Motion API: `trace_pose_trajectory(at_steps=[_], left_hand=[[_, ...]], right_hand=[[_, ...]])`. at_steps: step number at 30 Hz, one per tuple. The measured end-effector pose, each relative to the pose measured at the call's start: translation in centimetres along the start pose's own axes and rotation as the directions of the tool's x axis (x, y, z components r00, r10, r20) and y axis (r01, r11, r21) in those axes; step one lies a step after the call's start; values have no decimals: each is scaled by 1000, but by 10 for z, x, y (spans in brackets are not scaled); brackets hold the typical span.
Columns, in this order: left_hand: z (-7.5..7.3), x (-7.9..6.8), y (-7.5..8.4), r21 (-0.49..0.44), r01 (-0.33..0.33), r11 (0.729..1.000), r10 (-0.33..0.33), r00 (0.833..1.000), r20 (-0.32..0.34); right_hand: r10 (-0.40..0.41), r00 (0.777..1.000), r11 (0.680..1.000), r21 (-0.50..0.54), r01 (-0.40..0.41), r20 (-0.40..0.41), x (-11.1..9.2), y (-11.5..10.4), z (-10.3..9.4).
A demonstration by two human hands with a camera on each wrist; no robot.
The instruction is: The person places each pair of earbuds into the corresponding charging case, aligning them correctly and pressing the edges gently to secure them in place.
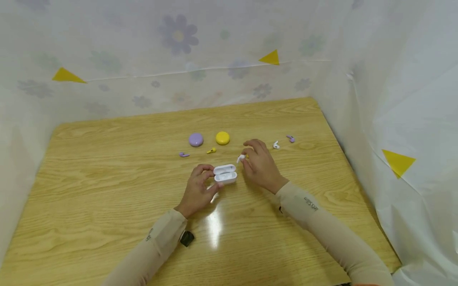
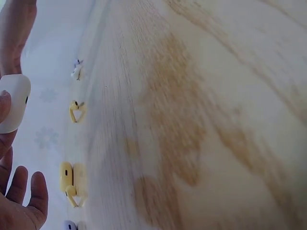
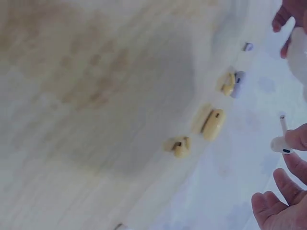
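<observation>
My left hand grips a white earbud case between thumb and fingers at its left side. The case's hinged lid stands up, its inside facing me. Just right of the case, my right hand pinches a white earbud by its head between thumb and fingertip, with the stem pointing toward the case. In the right wrist view that earbud shows a dark oval mark on its head. The left wrist view shows the case from outside, raised above the table line.
Behind the hands lie a round purple case and a round yellow case. Before them are a purple earbud and a yellow earbud. Another yellow earbud lies partly behind my right hand. Farther right are a white earbud and a purple earbud.
</observation>
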State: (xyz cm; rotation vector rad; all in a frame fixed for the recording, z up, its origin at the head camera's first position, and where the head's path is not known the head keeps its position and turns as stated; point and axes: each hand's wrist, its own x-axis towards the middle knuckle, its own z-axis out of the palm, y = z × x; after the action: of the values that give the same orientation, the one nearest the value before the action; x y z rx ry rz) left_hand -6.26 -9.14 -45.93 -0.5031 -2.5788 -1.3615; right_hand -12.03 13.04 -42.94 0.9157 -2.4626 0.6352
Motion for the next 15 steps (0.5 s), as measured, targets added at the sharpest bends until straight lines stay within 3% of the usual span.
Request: trace_pose_trajectory(at_steps=[5,15], left_hand=[[1,0,0,1,10,1000,-10,1000,6],[1,1,0,-16,-15,1000,15,1000,-3]], right_hand=[[-45,997,999,6,46,-55,9,-8,-10],[-167,986,986,28,166,1,13,-38,-16]])
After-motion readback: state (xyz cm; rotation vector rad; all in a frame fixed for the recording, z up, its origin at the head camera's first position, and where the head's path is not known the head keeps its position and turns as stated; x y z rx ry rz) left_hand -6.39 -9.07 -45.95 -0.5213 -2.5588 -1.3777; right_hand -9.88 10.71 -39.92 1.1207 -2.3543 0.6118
